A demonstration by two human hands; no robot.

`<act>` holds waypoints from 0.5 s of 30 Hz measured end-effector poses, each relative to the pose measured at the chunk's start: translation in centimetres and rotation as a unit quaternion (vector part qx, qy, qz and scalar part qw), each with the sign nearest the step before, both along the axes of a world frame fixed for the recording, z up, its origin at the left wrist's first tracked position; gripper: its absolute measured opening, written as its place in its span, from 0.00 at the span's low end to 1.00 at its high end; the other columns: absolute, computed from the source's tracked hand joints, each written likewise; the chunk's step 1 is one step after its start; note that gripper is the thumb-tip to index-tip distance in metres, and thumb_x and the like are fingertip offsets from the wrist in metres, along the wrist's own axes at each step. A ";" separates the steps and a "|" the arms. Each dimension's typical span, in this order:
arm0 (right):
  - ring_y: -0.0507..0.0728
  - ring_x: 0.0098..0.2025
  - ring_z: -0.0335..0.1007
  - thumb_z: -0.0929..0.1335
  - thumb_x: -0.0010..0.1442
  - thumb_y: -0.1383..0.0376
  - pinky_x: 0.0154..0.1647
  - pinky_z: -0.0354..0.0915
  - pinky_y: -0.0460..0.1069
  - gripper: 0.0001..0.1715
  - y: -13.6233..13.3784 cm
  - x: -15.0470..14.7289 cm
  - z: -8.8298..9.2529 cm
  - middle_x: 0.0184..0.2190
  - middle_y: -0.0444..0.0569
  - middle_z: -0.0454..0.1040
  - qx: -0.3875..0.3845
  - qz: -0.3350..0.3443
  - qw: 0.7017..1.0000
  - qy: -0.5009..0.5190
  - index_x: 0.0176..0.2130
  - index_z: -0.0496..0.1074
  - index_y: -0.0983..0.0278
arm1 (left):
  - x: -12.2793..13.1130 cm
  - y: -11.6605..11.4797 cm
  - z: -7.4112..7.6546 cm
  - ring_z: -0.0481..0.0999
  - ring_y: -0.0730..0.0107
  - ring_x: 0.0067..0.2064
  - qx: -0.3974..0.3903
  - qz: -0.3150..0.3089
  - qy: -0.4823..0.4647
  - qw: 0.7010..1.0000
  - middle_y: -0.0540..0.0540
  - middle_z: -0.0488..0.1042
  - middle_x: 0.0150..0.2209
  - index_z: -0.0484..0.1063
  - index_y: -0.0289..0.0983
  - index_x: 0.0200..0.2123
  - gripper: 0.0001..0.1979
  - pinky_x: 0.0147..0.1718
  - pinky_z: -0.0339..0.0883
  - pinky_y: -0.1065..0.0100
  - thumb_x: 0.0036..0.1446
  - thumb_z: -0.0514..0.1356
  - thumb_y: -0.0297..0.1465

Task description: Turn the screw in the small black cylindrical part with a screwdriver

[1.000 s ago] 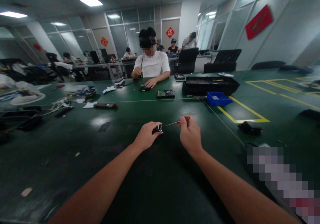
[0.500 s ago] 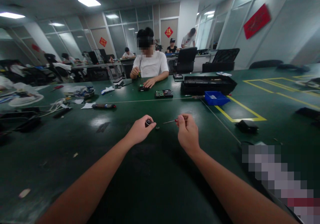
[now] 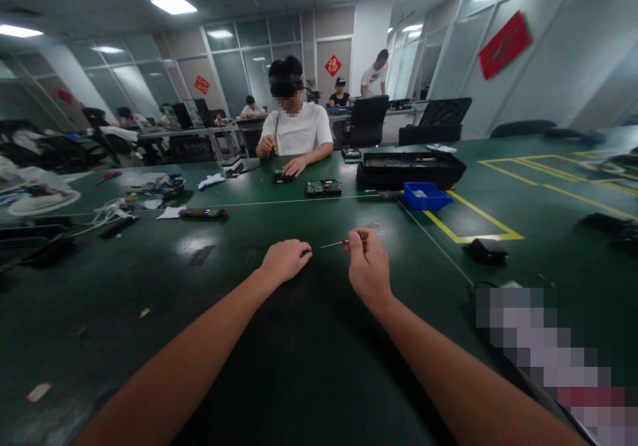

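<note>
My right hand is closed round the reddish handle of a small screwdriver. Its thin metal shaft points left, and the tip stops a short gap away from my left hand. That hand has its back turned up and its fingers curled down over a small black object, of which only a dark sliver shows between thumb and fingers. What kind of object it is cannot be made out. Both hands are over the green tabletop.
Across the table a person works on a hard drive; another drive lies nearer. To the right are a black tray, a blue bin and a black block. A dark pen-like tool lies left.
My left hand has rolled over, hiding most of the black object. A small metallic piece beside its fingertips is out of sight now. The screwdriver stays in my right hand, hardly moved.
</note>
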State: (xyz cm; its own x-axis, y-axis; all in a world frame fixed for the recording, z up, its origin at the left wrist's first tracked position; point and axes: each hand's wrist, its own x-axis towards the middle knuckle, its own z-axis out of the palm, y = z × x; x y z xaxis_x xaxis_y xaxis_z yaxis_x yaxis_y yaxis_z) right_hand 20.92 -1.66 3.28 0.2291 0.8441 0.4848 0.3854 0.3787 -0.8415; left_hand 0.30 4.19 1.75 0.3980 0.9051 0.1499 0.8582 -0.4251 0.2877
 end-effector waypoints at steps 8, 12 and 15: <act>0.58 0.35 0.72 0.59 0.71 0.54 0.37 0.65 0.53 0.16 -0.1 0.2 0.1 0.34 0.49 0.75 -0.017 0.010 1.000 -0.002 0.43 0.69 0.61 | -7.0 1.3 1.7 0.68 0.73 0.24 -0.178 0.158 -0.564 0.791 0.45 0.73 0.35 0.75 0.38 0.42 0.13 0.18 0.53 0.73 0.59 0.61 0.40; 0.58 0.36 0.72 0.59 0.71 0.54 0.38 0.65 0.53 0.16 -0.1 0.2 0.1 0.34 0.49 0.76 -0.022 0.014 1.000 0.001 0.43 0.69 0.61 | -13.1 0.1 3.2 0.63 0.77 0.22 -0.201 0.209 -0.709 0.643 0.51 0.66 0.29 0.69 0.36 0.37 0.11 0.16 0.51 0.76 0.58 0.64 0.37; 0.58 0.36 0.72 0.60 0.71 0.54 0.38 0.65 0.53 0.16 -0.1 0.2 0.1 0.34 0.49 0.75 -0.026 0.015 1.000 -0.002 0.44 0.69 0.61 | -17.9 -1.7 3.8 0.62 0.77 0.22 -0.157 0.257 -0.722 0.622 0.51 0.66 0.28 0.67 0.34 0.35 0.06 0.16 0.53 0.76 0.58 0.62 0.29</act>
State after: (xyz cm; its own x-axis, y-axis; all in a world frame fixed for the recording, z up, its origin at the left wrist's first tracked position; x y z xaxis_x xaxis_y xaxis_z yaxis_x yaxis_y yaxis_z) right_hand 21.10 -1.74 3.33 0.2012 0.8746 0.4410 0.3778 0.3461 -0.8587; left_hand -17.64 2.47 5.53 -0.3005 0.9323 -0.2014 -0.3933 0.0713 0.9166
